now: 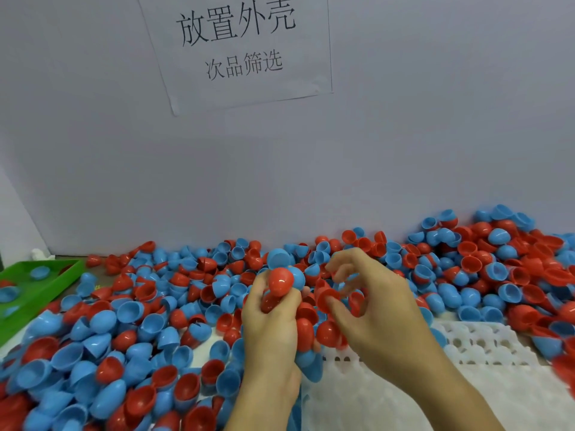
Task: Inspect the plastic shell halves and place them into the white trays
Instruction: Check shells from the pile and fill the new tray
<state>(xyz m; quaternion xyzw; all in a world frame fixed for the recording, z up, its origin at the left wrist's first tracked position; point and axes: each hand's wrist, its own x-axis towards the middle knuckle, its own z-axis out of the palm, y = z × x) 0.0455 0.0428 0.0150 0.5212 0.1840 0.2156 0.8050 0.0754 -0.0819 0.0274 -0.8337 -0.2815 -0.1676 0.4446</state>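
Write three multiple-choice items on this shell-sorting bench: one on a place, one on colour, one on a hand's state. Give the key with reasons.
1. Where does the green plastic tray lie?
A. far left
B. far right
C. under the paper sign

2. Which colours are the loose plastic shell halves?
A. green and white
B. red and blue
C. yellow and black

3. What is the left hand doing?
A. lying flat on the white perforated tray
B. gripping several shell halves
C. pointing at the wall

Key: 1 A, it sits at the left edge of the pile. 2 B, only red and blue halves show. 3 B, its fingers curl round red and blue halves, while the right hand pinches one red half.
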